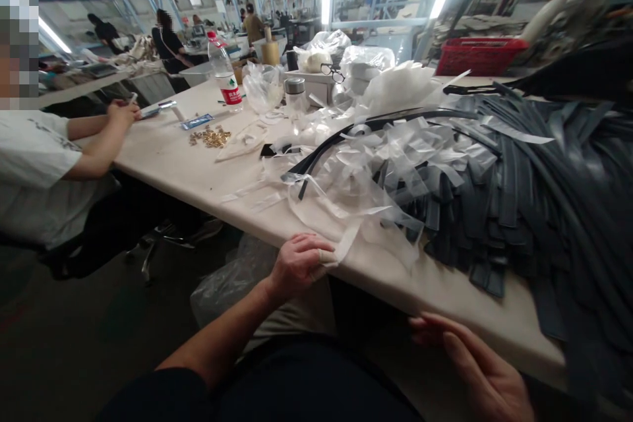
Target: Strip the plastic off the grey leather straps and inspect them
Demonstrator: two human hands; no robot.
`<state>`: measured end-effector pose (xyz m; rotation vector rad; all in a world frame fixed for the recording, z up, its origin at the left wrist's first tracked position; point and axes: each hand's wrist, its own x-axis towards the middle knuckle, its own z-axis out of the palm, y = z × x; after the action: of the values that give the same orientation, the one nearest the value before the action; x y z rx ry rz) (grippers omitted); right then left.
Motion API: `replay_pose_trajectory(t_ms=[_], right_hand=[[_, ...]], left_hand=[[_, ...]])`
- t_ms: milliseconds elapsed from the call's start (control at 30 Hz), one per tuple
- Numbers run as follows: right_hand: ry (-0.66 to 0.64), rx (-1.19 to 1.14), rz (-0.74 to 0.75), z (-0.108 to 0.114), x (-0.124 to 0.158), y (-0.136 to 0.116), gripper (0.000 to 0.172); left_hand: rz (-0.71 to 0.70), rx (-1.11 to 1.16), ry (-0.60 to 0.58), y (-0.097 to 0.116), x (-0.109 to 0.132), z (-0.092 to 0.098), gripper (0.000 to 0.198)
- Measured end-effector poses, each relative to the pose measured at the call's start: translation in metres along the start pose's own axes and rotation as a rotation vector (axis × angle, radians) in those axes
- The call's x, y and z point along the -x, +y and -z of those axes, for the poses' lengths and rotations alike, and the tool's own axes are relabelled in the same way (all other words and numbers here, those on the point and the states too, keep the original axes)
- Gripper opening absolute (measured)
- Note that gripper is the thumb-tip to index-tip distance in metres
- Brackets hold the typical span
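Note:
My left hand [301, 264] is at the table's front edge, its fingers closed on the end of a white strip [348, 241]. The strip runs up to the right from the fingers, and a pale band wraps one finger. Lower right, my right hand [477, 366] hangs in front of the table edge, thumb apart from the loosely bent fingers, with nothing visible in it. Beyond the hands lies a tangle of translucent white strips [395, 145]. To its right a large heap of dark grey strips [504, 191] hangs over the edge.
The pale table [198, 178] carries small gold metal pieces [211, 137], a water bottle [228, 79], a lidded jar [295, 93] and eyeglasses [332, 72]. A red basket [479, 56] stands at the back right. A co-worker [39, 165] sits at the left. A plastic bag [232, 273] lies below the edge.

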<state>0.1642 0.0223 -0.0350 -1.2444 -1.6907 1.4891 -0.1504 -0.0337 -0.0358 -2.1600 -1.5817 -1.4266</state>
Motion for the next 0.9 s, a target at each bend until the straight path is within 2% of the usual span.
replay_pose_trajectory(t_ms=[100, 133, 200, 267, 400, 467, 567, 633, 700, 800, 900], right_hand=[[-0.362, -0.284, -0.143, -0.044, -0.031, -0.016, 0.061], [-0.441, -0.361, -0.172, -0.057, -0.042, -0.021, 0.067], [-0.467, -0.462, -0.208, -0.076, -0.059, -0.030, 0.068], [-0.416, -0.482, -0.220, -0.086, -0.070, -0.037, 0.058], [-0.323, -0.392, -0.152, -0.086, -0.077, -0.046, 0.043], [-0.284, -0.348, -0.104, -0.083, -0.076, -0.049, 0.041], [-0.212, -0.299, -0.057, -0.078, -0.074, -0.055, 0.038], [-0.173, -0.268, -0.022, -0.076, -0.073, -0.057, 0.038], [-0.155, -0.227, 0.034, -0.075, -0.072, -0.057, 0.038], [-0.139, -0.149, 0.113, -0.075, -0.072, -0.053, 0.036], [-0.126, -0.027, 0.143, -0.073, -0.073, -0.047, 0.034]], left_hand=[[-0.132, -0.004, -0.016, 0.017, -0.005, 0.001, 0.008], [-0.167, -0.004, -0.036, 0.021, -0.006, 0.001, 0.008], [-0.210, 0.001, -0.072, 0.028, -0.006, 0.000, 0.009], [-0.224, 0.007, -0.103, 0.031, -0.002, -0.002, 0.011], [-0.187, 0.054, -0.087, 0.035, 0.009, -0.008, 0.014], [-0.050, 0.168, -0.057, 0.038, 0.014, -0.009, 0.012], [0.384, 0.511, -0.071, 0.043, 0.014, -0.008, 0.039], [0.710, 0.795, -0.154, 0.045, 0.010, -0.009, 0.056], [0.951, 1.015, -0.297, 0.048, 0.004, -0.013, 0.062], [1.115, 1.132, -0.494, 0.055, -0.001, -0.023, 0.057], [1.186, 1.134, -0.549, 0.062, 0.000, -0.033, 0.049]])
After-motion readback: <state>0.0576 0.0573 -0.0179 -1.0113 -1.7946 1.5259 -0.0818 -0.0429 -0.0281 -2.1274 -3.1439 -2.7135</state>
